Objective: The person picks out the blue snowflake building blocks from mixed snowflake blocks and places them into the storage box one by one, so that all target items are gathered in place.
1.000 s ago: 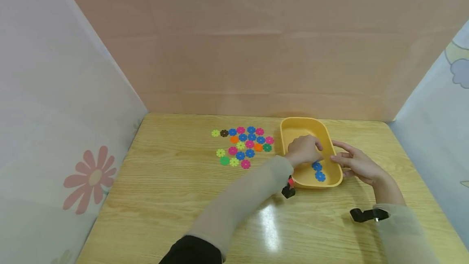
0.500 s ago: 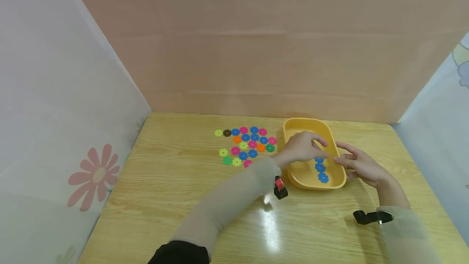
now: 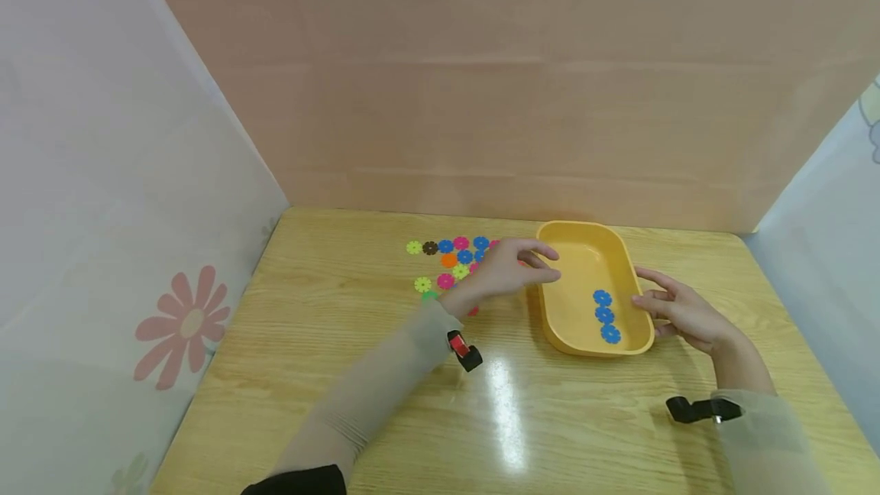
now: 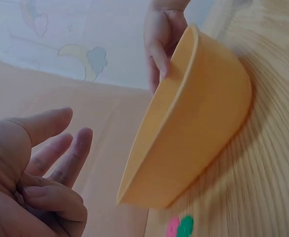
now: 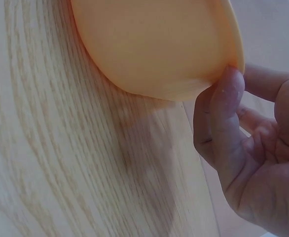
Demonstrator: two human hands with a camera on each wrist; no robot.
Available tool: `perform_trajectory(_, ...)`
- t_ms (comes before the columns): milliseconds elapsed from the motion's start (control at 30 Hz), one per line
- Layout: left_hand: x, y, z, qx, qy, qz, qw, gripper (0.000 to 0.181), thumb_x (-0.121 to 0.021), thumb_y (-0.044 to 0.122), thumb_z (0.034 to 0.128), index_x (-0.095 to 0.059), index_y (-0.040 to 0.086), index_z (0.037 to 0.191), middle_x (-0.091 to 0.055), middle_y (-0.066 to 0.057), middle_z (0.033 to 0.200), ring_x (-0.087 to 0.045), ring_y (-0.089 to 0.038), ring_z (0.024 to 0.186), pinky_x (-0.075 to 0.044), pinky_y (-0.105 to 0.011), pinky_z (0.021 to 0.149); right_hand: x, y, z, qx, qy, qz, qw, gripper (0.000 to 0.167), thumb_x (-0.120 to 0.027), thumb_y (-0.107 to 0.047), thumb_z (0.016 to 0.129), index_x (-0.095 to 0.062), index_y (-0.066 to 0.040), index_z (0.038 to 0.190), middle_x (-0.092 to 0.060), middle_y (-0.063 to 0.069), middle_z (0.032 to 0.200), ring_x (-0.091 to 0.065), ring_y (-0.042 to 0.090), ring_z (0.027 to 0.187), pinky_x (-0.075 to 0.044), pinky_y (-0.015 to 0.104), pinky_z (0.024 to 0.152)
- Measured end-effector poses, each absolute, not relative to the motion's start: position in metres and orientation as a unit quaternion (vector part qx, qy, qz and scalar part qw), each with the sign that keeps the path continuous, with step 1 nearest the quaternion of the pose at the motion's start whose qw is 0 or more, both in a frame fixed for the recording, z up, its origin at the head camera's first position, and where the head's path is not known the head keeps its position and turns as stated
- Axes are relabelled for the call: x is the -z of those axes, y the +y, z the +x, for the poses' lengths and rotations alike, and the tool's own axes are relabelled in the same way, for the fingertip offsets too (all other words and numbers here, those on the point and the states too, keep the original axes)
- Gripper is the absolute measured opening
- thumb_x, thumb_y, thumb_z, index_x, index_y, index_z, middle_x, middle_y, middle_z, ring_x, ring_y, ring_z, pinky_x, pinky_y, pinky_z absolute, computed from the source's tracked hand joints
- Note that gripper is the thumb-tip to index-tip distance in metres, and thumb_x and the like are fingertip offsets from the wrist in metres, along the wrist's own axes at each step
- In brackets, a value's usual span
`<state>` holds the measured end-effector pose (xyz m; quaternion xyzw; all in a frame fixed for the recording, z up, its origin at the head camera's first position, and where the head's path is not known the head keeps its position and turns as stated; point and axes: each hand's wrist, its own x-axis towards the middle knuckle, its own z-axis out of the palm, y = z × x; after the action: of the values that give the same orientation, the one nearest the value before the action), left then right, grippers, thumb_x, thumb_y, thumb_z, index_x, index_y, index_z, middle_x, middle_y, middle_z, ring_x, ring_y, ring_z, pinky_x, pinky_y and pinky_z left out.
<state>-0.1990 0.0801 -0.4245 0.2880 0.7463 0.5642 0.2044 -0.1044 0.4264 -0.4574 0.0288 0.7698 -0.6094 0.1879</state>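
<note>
My left hand (image 3: pixel 510 267) hovers above the left rim of a yellow plastic tray (image 3: pixel 571 327), fingers loosely bent and holding nothing. Its thumb and fingers (image 4: pixel 80 143) stand apart in the left wrist view. My right hand (image 3: pixel 687 318) pinches the tray's right rim, with the thumb over the edge and fingers along the outside. Inside the tray, toward the right, blue snowflake discs (image 3: pixel 604 315) lie in a short row. To the left of it, more snowflake discs in pink (image 3: pixel 445 281), blue, yellow, orange, green and brown lie flat on the table, partly hidden by my left hand.
The wooden table (image 3: pixel 330 327) runs back to an upright tan panel (image 3: pixel 412 98). A pale wall with a pink flower (image 3: pixel 190 323) borders the left side, and another pale wall (image 3: pixel 811 212) the right. A black strap mount sits on each wrist.
My left hand has lifted out of the tray and moved left, toward the loose discs. Three blue discs now show in the tray, where two showed earlier. The right hand stays at the rim.
</note>
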Motion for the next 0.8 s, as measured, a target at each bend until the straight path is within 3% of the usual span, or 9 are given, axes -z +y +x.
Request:
perform_trajectory(300, 0.441, 0.019, -0.213, -0.545, 0.767, 0.282, 0.184, 0.026, -0.080, 0.036, 0.0939, -0.076, 0.026, 0.117, -0.073, 0.008, 0.106, -0.067, -0.014, 0.103, -0.055, -0.036, 0.079, 0.454, 0.428, -0.104, 0.606, 0.773, 0.033, 0.185, 0.074, -0.058, -0.012, 0.108, -0.012, -0.005, 0.165, -0.069, 0.012, 0.103, -0.074, 0.028, 0.086, -0.062, 0.045, 0.068)
perform_trajectory(533, 0.468, -0.018, -0.224, -0.500, 0.795, 0.289, 0.185, 0.031, -0.079, 0.030, 0.0952, -0.076, 0.014, 0.121, -0.073, 0.007, 0.101, -0.064, -0.015, 0.105, -0.053, -0.041, 0.089, 0.454, 0.430, -0.102, 0.604, 0.774, 0.037, 0.186, 0.073, -0.058, -0.013, 0.108, -0.013, -0.006, 0.165, -0.070, 0.011, 0.104, -0.074, 0.026, 0.089, -0.062, 0.044, 0.068)
perform_trajectory(800, 0.483, -0.039, -0.232, -0.436, 0.833, 0.280, 0.195, 0.031, -0.080, 0.030, 0.0939, -0.076, 0.015, 0.121, -0.072, 0.007, 0.100, -0.067, -0.016, 0.094, -0.056, -0.033, 0.074, 0.455, 0.431, -0.101, 0.605, 0.773, 0.035, 0.187, 0.073, -0.058, -0.012, 0.108, -0.013, -0.007, 0.165, -0.070, 0.011, 0.105, -0.074, 0.026, 0.089, -0.062, 0.045, 0.069)
